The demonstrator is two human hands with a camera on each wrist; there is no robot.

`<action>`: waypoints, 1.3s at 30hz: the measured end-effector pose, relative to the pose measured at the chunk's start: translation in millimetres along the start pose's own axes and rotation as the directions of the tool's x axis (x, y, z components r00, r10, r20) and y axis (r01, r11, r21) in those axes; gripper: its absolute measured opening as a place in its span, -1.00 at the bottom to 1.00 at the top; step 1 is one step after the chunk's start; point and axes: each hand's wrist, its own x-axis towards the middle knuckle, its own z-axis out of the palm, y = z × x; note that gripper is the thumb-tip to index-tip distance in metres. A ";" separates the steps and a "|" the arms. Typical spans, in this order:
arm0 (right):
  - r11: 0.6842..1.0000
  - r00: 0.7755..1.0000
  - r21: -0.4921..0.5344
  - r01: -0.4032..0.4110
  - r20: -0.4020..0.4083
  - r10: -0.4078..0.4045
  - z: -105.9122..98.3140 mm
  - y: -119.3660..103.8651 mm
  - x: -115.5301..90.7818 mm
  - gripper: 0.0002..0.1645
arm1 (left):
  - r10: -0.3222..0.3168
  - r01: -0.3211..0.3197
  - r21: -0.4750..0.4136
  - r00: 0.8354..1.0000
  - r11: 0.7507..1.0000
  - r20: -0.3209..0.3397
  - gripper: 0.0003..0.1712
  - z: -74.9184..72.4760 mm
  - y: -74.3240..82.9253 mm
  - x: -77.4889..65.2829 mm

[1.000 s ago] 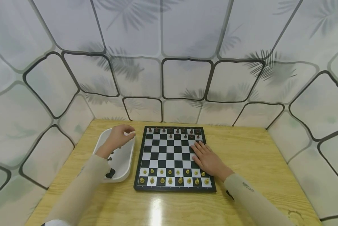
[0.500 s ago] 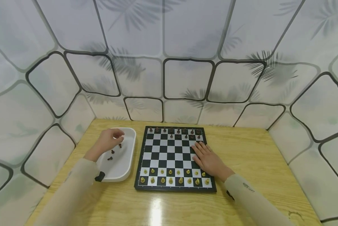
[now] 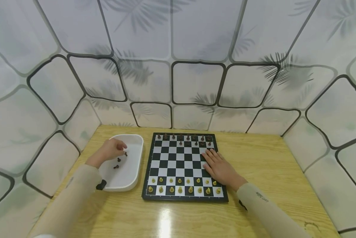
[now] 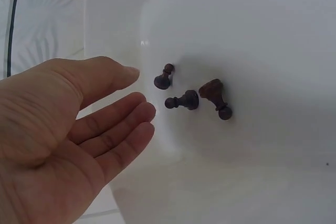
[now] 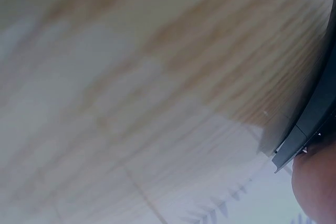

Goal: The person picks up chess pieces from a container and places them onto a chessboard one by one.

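Over the far left part of a white plastic tray (image 3: 140, 162), my left hand (image 3: 110, 150) hovers with nothing between thumb and fingers. Three dark brown chess pawns lie tipped over in the tray; in the left wrist view, one small pawn (image 4: 164, 77) is closest to the thumb tip, a second pawn (image 4: 189, 99) sits just past the fingertips, and a third pawn (image 4: 212, 93) lies beyond. My right hand (image 3: 221, 169) rests with extended fingers on the right side of the chessboard (image 3: 176, 155). In the right wrist view only part of that hand shows beside the board's black edge (image 5: 307, 124).
Two full rows of yellow chess pieces (image 3: 180, 189) stand along the board's near side. Dark red pieces (image 3: 188, 137) fill the far row, with several more before them toward the right. The wooden table (image 3: 255, 152) meets patterned walls (image 3: 197, 82) at the back and sides.
My left hand has moved left from the tray's right rim to over its left part, lowering toward the pawns, which came into view. The right hand has stayed in place.
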 end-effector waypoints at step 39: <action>1.000 1.000 0.012 -0.006 -0.001 0.007 -3.0 -2.6 -1.1 -0.23 | -0.054 0.044 0.096 0.993 0.994 0.101 -0.94 14.2 -0.1 20.5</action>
